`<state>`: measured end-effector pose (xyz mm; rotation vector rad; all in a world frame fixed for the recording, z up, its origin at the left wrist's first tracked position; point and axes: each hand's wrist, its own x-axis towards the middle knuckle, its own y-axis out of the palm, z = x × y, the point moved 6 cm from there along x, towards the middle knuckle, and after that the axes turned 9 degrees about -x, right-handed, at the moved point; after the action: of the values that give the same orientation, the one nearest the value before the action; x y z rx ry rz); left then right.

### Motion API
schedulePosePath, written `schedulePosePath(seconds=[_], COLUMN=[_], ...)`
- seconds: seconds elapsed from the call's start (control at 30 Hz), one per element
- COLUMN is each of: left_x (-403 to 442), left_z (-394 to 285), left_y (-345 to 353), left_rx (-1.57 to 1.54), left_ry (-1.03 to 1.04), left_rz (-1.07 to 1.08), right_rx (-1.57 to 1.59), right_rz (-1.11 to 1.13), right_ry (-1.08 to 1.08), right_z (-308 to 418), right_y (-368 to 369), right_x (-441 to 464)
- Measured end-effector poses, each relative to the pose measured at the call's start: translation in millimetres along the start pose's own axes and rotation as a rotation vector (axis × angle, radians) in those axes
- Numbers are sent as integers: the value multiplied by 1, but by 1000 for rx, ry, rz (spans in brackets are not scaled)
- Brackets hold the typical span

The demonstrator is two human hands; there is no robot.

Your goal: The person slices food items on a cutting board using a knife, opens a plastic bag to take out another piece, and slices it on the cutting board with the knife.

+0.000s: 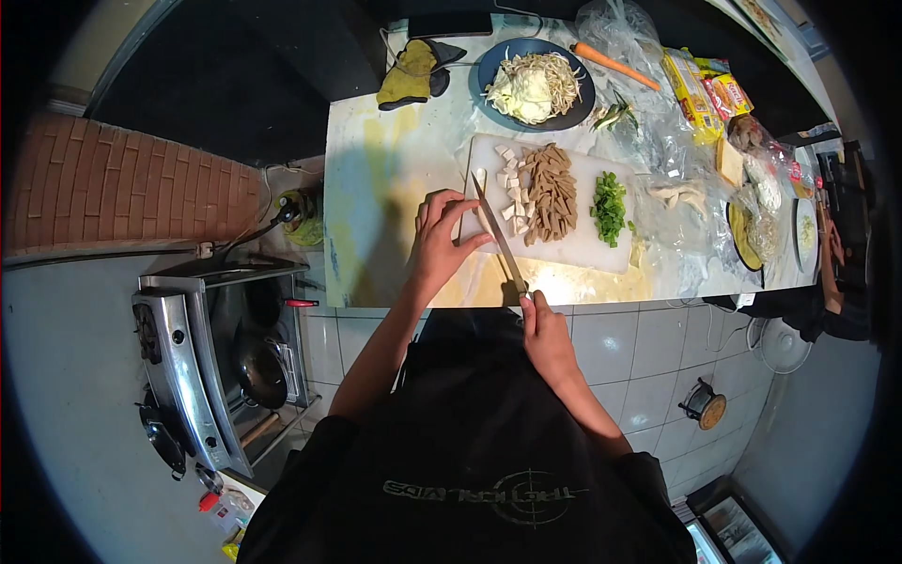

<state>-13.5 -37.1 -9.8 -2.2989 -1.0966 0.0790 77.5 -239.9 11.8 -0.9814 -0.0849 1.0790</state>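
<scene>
My right hand (548,336) grips the handle of a kitchen knife (503,244), its blade lying diagonally over the left part of a white cutting board (587,256). With curved fingers and thumb, my left hand (440,235) holds a pale strip of food (484,218) at the board's left end, right beside the blade. Small white cubes (512,193) lie just right of the knife. Next to them is a heap of brown sliced strips (550,195). Chopped green onion (610,209) forms a separate pile toward the board's right end.
Behind the board stands a dark plate (584,105) of bean sprouts and shredded cabbage. A carrot (615,66), yellow packets (692,94) and plastic bags (672,226) lie to the right. Gloves (409,77) rest at the back left. Another person's hand (832,249) shows far right.
</scene>
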Motion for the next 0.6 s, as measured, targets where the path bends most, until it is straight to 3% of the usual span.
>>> schedulePosePath(seconds=[0.6], left_x=[-9], left_z=[-9], left_y=[2], left_rx=[24], left_ry=[-11], left_rz=[-44], right_rx=[-41], right_rz=[-48], right_ry=[1], right_z=[-2], right_y=[5], right_x=[-2])
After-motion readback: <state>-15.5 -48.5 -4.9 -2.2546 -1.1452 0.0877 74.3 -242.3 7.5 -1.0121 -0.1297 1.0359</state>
